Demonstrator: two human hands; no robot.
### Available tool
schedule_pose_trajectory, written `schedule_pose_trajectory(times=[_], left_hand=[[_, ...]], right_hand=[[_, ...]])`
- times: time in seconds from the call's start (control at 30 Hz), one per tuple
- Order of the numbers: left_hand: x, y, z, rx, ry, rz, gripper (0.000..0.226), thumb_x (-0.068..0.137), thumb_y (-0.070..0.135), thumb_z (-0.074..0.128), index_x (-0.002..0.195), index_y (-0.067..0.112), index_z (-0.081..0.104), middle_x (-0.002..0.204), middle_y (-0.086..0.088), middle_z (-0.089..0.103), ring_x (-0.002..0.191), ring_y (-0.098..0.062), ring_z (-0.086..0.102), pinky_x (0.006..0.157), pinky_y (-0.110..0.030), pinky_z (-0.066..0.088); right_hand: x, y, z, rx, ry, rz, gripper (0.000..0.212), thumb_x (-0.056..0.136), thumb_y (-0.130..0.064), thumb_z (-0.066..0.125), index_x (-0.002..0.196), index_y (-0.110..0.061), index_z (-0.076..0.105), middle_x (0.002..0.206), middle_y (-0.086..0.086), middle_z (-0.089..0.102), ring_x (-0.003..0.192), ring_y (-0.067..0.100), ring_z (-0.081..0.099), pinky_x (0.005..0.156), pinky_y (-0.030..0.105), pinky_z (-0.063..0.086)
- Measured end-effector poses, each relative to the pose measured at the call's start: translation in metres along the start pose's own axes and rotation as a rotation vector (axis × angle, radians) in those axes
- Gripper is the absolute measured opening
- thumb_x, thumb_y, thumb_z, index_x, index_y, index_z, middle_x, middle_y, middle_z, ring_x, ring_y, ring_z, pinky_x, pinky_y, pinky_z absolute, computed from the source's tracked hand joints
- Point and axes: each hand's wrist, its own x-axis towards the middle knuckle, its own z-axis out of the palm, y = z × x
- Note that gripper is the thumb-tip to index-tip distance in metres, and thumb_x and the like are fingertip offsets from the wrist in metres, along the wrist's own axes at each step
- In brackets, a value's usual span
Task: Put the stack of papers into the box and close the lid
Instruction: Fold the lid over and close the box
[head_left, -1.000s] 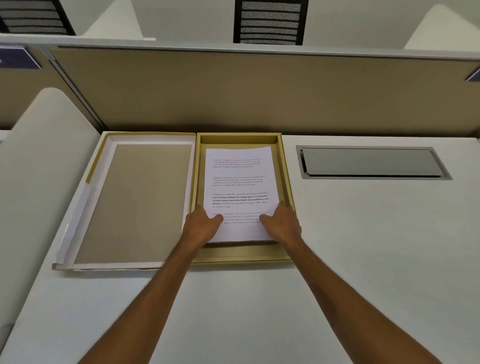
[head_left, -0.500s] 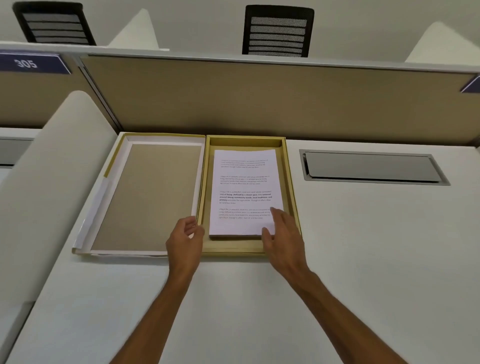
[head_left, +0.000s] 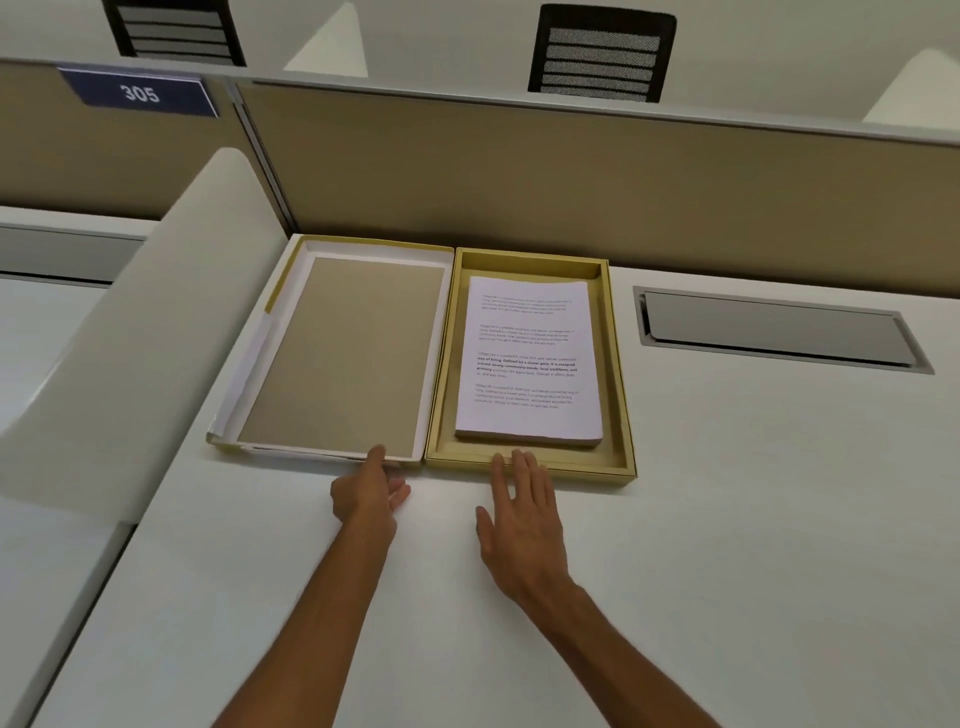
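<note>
The stack of printed white papers (head_left: 530, 364) lies flat inside the shallow yellow box (head_left: 621, 395) on the white desk. Its lid (head_left: 343, 353) lies inside-up to the left, touching the box's left side, with a white rim and a brown cardboard panel. My left hand (head_left: 371, 491) is at the lid's near right corner, fingertips touching the front edge, fingers curled and holding nothing. My right hand (head_left: 522, 519) rests flat on the desk, fingers spread, fingertips at the box's front wall.
A tan partition (head_left: 571, 176) rises right behind the box and lid. A grey cable hatch (head_left: 774, 330) is set into the desk to the right. A white curved divider (head_left: 130, 332) borders the lid on the left. Bare white desk lies in front of my arms.
Both hands have let go of the papers and drawn back out of the box. The left hand moved left to the lid's near corner; the right one slid onto the desk.
</note>
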Motion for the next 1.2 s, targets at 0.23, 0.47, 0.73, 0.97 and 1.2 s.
schedule_pose_trajectory(times=[0.23,0.47,0.73,0.97,1.2], left_hand=[[0.003,0.016,0.002,-0.062,-0.04,-0.049,0.042,0.086,-0.004,0.065,0.127,-0.005,0.054,0.12,-0.029,0.063,0.096,-0.042,0.069,0.085,-0.055,0.057],[-0.001,0.008,0.005,-0.06,0.031,0.119,0.049,0.083,-0.013,0.063,0.124,0.008,0.047,0.124,-0.016,0.055,0.105,-0.035,0.061,0.082,-0.05,0.059],[-0.001,-0.008,0.001,0.185,0.132,0.439,0.042,0.08,0.0,0.073,0.107,0.011,0.043,0.1,-0.009,0.06,0.079,-0.027,0.063,0.078,-0.039,0.059],[-0.016,-0.023,0.0,0.287,0.116,0.765,0.055,0.079,0.003,0.079,0.119,0.01,0.041,0.119,-0.016,0.064,0.103,-0.028,0.066,0.083,-0.029,0.053],[-0.022,-0.034,0.006,0.486,0.012,0.896,0.053,0.082,0.018,0.079,0.126,0.005,0.053,0.122,-0.014,0.057,0.109,-0.031,0.063,0.088,-0.039,0.057]], right_hand=[[0.0,-0.003,0.005,-0.096,0.092,0.016,0.071,0.084,-0.039,0.075,0.143,-0.006,0.054,0.143,0.022,0.055,0.134,0.039,0.051,0.109,0.049,0.028],[0.0,-0.001,0.004,-0.04,0.055,0.006,0.067,0.1,-0.04,0.051,0.155,-0.01,0.029,0.16,0.019,0.031,0.149,0.036,0.025,0.116,0.046,0.005],[0.0,-0.003,0.002,-0.043,0.05,0.011,0.067,0.099,-0.04,0.054,0.154,-0.01,0.032,0.158,0.019,0.034,0.148,0.037,0.028,0.116,0.046,0.006],[-0.001,-0.002,0.003,-0.096,0.065,0.001,0.07,0.086,-0.04,0.073,0.144,-0.008,0.052,0.146,0.019,0.053,0.137,0.037,0.048,0.111,0.048,0.025],[-0.003,-0.001,0.001,-0.064,0.055,-0.005,0.068,0.098,-0.041,0.056,0.154,-0.011,0.033,0.159,0.016,0.034,0.148,0.035,0.027,0.115,0.046,0.004]])
